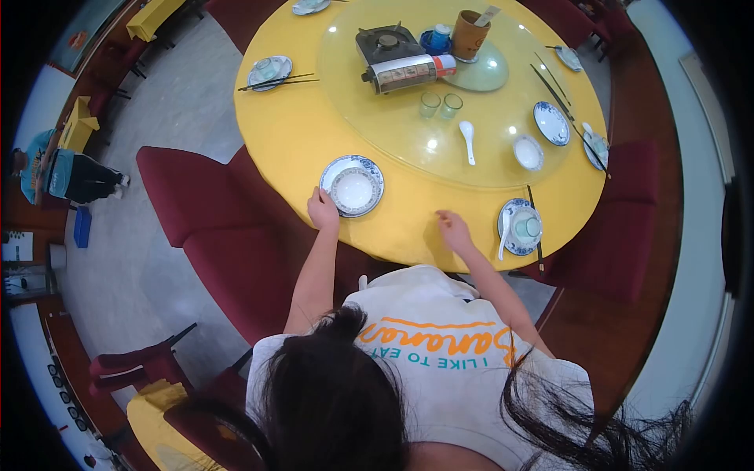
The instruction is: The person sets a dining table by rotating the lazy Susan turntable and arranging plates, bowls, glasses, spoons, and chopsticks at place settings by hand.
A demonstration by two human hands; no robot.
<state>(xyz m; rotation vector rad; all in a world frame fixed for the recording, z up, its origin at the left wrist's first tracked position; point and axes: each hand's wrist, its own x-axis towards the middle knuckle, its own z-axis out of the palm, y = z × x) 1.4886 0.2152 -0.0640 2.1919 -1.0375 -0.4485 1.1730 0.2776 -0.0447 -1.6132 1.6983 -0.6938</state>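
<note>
Far left of yellow-clothed surface (275, 125): saucer (255, 71) with a cup on it, chopsticks (294, 79) laid across

Left hand (323, 208): fingers at the near-left rim of the blue-rimmed plate (351, 162); grip looks narrow, cannot tell if pinched. Plate lies up and to the right of this grip, near surface edge; round, so no long axis. Left hand clearly the nearer. Patterned bowl (353, 191) sits upright within the plate, nothing seen inside

On glass turntable (377, 133): portable gas stove (386, 41), gas canister (404, 72) lying crosswise beside it, two glass tumblers (430, 104) upright

Right hand (454, 231): over near edge, well apart from plate; grip loosely open, nothing seen in it

White soup spoon (468, 143), long axis roughly near-to-far. Brown pot (471, 38) holds a paper slip

Right setting: patterned saucer (518, 205) bearing a glass cup (528, 228) and second spoon (505, 235)
</note>
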